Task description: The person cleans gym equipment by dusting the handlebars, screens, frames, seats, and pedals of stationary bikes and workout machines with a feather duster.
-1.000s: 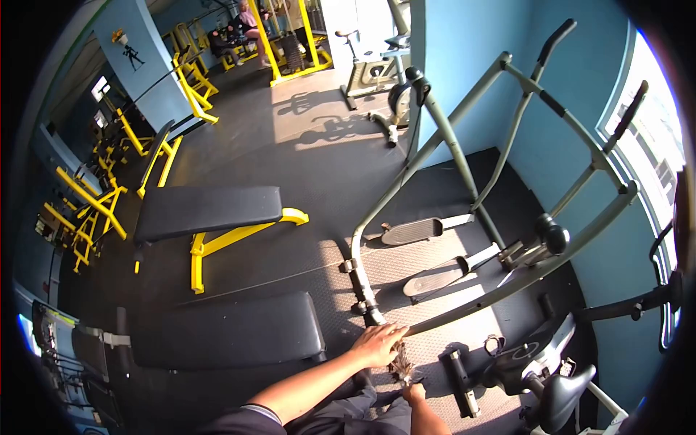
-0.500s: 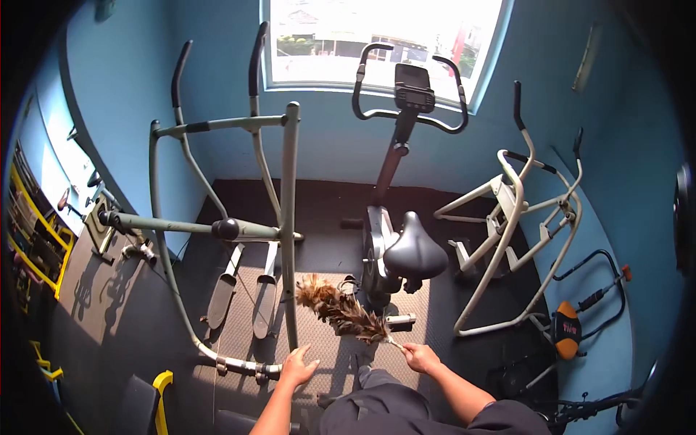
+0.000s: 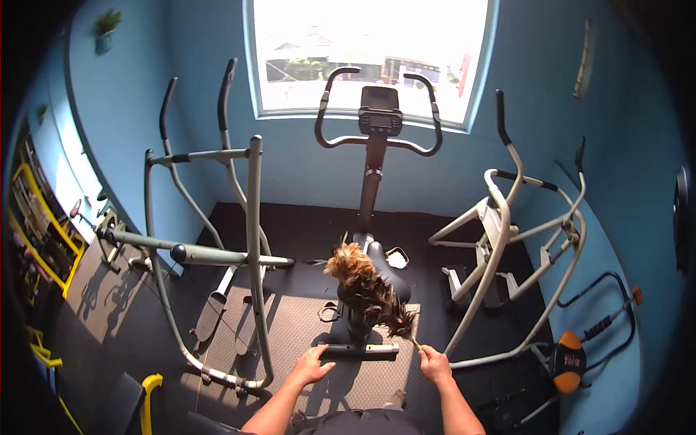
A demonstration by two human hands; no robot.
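Right hand (image 3: 435, 365) clenched around the thin handle of a feather duster (image 3: 366, 286), low in the head view, just right of centre. Duster slanted up and to the left from that grip, brown feathers spread over the black saddle (image 3: 395, 279) of an exercise bike (image 3: 373, 181), touching it or hanging just above it; cannot tell which. Left hand (image 3: 313, 365) released, fingers loosely spread, holding nothing, hovering just beside the left end of the bike's rear floor bar (image 3: 360, 349); contact with the bar not clear. Bike upright in the middle, facing a bright window (image 3: 370, 54), black handlebars curving out to both sides of a small console (image 3: 380, 119). Grey patterned floor mat (image 3: 304, 326) under the bike and under the neighbouring machine. To the left, a grey-green elliptical trainer (image 3: 250, 217) with tall upright poles and two foot plates near the floor. To the right, a pale cream stepper frame (image 3: 500, 239) with black-tipped handles, well apart from the hands. Farther right, near the blue wall (image 3: 623, 145), a small black frame with an orange pad (image 3: 569, 357). Yellow gym equipment (image 3: 36, 232) at the far left edge, partly cut off.
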